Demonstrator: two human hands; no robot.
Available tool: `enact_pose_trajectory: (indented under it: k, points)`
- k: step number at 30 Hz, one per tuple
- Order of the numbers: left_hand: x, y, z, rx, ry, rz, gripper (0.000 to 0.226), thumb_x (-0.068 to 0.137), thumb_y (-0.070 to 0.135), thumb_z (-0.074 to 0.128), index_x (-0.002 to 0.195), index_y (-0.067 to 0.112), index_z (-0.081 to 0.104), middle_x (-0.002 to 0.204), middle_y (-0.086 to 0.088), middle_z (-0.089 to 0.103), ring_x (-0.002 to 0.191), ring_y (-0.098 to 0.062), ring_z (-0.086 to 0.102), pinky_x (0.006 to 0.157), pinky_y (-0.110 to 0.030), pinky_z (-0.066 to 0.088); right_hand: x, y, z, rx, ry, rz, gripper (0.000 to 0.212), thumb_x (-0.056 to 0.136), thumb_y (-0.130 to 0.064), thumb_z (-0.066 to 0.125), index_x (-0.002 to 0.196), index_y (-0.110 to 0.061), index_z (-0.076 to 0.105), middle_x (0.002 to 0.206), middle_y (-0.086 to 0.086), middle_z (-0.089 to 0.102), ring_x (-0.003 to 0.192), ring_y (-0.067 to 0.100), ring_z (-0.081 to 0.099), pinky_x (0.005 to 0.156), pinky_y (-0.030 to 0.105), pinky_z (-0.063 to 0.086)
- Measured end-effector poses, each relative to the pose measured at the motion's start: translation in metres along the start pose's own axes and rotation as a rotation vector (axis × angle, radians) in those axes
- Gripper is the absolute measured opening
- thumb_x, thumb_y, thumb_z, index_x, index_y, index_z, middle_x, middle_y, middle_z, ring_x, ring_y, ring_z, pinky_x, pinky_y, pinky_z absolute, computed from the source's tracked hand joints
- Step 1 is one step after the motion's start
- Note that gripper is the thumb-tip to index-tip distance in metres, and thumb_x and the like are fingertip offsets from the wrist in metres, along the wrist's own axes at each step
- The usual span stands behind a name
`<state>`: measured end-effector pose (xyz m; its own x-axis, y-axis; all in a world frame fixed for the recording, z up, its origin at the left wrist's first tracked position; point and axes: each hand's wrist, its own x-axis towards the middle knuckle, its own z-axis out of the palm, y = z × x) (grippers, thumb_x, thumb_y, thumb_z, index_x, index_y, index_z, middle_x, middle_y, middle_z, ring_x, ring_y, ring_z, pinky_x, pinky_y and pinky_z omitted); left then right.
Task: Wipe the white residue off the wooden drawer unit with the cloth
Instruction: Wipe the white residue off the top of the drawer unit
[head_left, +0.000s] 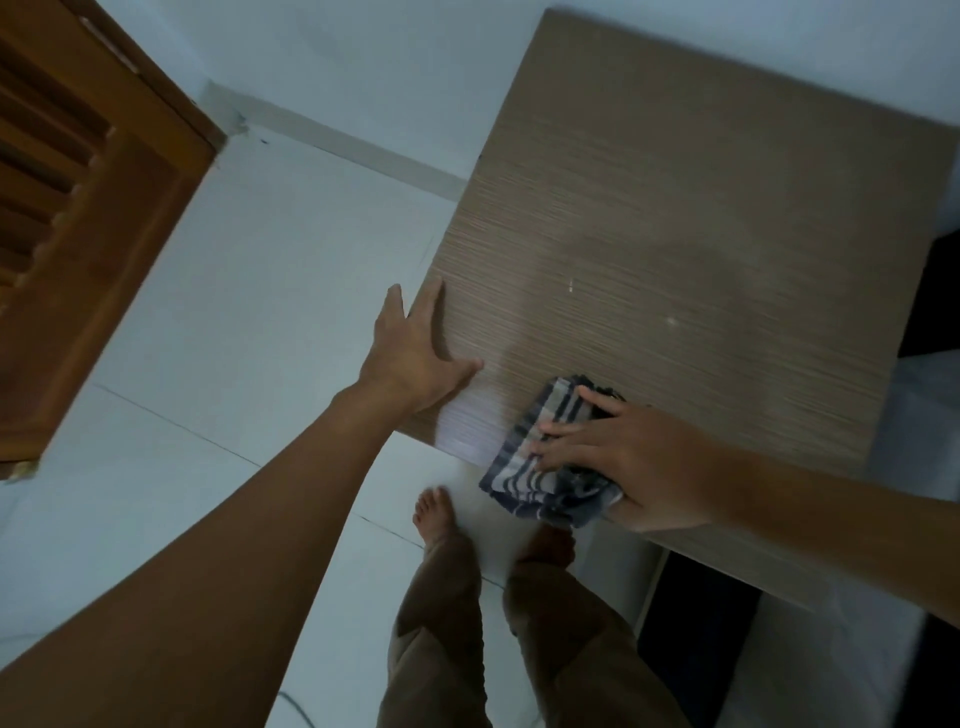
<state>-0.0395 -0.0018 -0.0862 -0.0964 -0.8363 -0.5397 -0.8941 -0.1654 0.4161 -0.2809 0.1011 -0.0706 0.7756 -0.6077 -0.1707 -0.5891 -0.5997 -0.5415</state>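
Both bare arms reach forward over the wooden drawer unit (701, 234), seen from above. The left hand (410, 358) lies flat at the unit's left edge, fingers spread open and straight, thumb resting on the top, holding nothing. The right hand (623, 462) comes in from the right, palm down, pressing on the cloth (545, 467) near the unit's near-left corner. Its fingers (561, 441) lie extended across the cloth's top, not curled round it; the cloth sits bunched under the palm and fingers, its near edge hanging just over the unit's edge.

The cloth is soft, crumpled, checked in dark blue, grey and white. The unit's top is a flat brown rectangle with fine straight grain lines. A pale white patch (467, 426) shows just left of the cloth, between the two hands, and small white specks (670, 321) lie farther in.
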Motion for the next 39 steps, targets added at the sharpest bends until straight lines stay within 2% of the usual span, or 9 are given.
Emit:
enact_pose_trajectory:
  k: [2, 4, 9, 12, 17, 19, 22, 31, 39]
  points:
    - [0.001, 0.011, 0.007, 0.083, -0.046, 0.008, 0.11, 0.072, 0.051, 0.076, 0.153, 0.035, 0.005, 0.161, -0.011, -0.014, 0.149, -0.029, -0.008, 0.12, -0.051, 0.008, -0.009, -0.006, -0.022, 0.234, 0.125, 0.142, 0.048, 0.08, -0.037, 0.05, 0.122, -0.017, 0.063, 0.11, 0.0, 0.072, 0.099, 0.003, 0.064, 0.088, 0.027, 0.053]
    - [0.004, 0.022, 0.011, 0.136, -0.09, -0.003, 0.112, 0.072, 0.046, 0.078, 0.154, 0.035, 0.003, 0.159, -0.012, -0.025, 0.147, -0.028, -0.019, 0.119, -0.051, -0.003, -0.015, -0.007, -0.05, 0.404, 0.229, 0.235, 0.031, 0.084, -0.038, 0.049, 0.101, -0.019, 0.066, 0.074, -0.01, 0.069, 0.06, -0.002, 0.061, 0.052, 0.012, 0.046]
    - [0.013, 0.034, 0.01, 0.17, -0.144, 0.006, 0.117, 0.065, 0.047, 0.084, 0.152, 0.04, 0.007, 0.156, -0.011, -0.032, 0.146, -0.031, -0.021, 0.115, -0.059, 0.003, -0.011, 0.02, -0.115, 0.316, 0.413, 0.433, 0.014, 0.084, -0.033, 0.05, 0.077, -0.029, 0.061, 0.055, -0.007, 0.057, 0.045, 0.008, 0.054, 0.041, 0.034, 0.042]
    - [0.014, 0.036, 0.009, 0.185, -0.154, -0.01, 0.118, 0.064, 0.048, 0.084, 0.152, 0.041, 0.005, 0.156, -0.01, -0.032, 0.147, -0.03, -0.02, 0.114, -0.06, 0.004, 0.01, 0.037, -0.144, 0.103, 0.481, 0.581, 0.027, 0.086, -0.034, 0.048, 0.059, -0.033, 0.045, 0.048, -0.01, 0.044, 0.043, 0.006, 0.042, 0.049, 0.028, 0.028]
    - [0.013, 0.035, 0.009, 0.143, -0.154, -0.013, 0.118, 0.064, 0.045, 0.085, 0.152, 0.041, 0.007, 0.156, -0.007, -0.034, 0.147, -0.028, -0.021, 0.114, -0.06, 0.003, 0.047, 0.078, -0.145, -0.178, 0.459, 0.817, 0.015, 0.094, -0.033, 0.043, 0.09, -0.025, 0.055, 0.071, -0.001, 0.056, 0.059, 0.013, 0.049, 0.055, 0.026, 0.038]
    - [0.012, 0.037, 0.009, 0.14, -0.162, -0.017, 0.117, 0.065, 0.044, 0.085, 0.152, 0.04, 0.007, 0.156, -0.007, -0.034, 0.147, -0.027, -0.022, 0.114, -0.06, 0.003, 0.06, 0.098, -0.126, -0.101, 0.329, 0.884, 0.034, 0.096, -0.04, 0.036, 0.116, -0.021, 0.055, 0.105, 0.01, 0.065, 0.098, 0.028, 0.061, 0.097, 0.044, 0.043]
    - [0.012, 0.039, 0.007, 0.144, -0.172, -0.022, 0.117, 0.066, 0.044, 0.084, 0.153, 0.039, 0.006, 0.156, -0.007, -0.034, 0.147, -0.027, -0.022, 0.114, -0.059, 0.003, 0.067, 0.119, -0.088, -0.008, 0.185, 0.923, 0.068, 0.099, -0.049, 0.03, 0.153, -0.011, 0.015, 0.158, 0.015, 0.024, 0.147, 0.03, 0.017, 0.117, 0.056, -0.003]
    - [0.008, 0.039, 0.006, 0.163, -0.178, -0.009, 0.117, 0.067, 0.044, 0.084, 0.153, 0.039, 0.004, 0.155, -0.009, -0.036, 0.146, -0.029, -0.021, 0.114, -0.059, 0.006, 0.034, 0.059, -0.016, -0.027, 0.323, 0.529, 0.058, 0.092, -0.036, 0.048, 0.145, -0.017, 0.038, 0.154, 0.004, 0.035, 0.145, 0.025, 0.023, 0.116, 0.06, -0.001]
    - [0.003, 0.026, 0.007, 0.222, -0.209, 0.052, 0.118, 0.068, 0.049, 0.081, 0.153, 0.039, -0.001, 0.153, -0.01, -0.038, 0.145, -0.03, -0.025, 0.115, -0.058, 0.003, -0.005, -0.04, 0.014, 0.262, 0.339, 0.71, 0.047, 0.092, -0.026, 0.056, 0.137, -0.014, 0.051, 0.136, -0.001, 0.057, 0.136, 0.016, 0.041, 0.116, 0.036, 0.022]
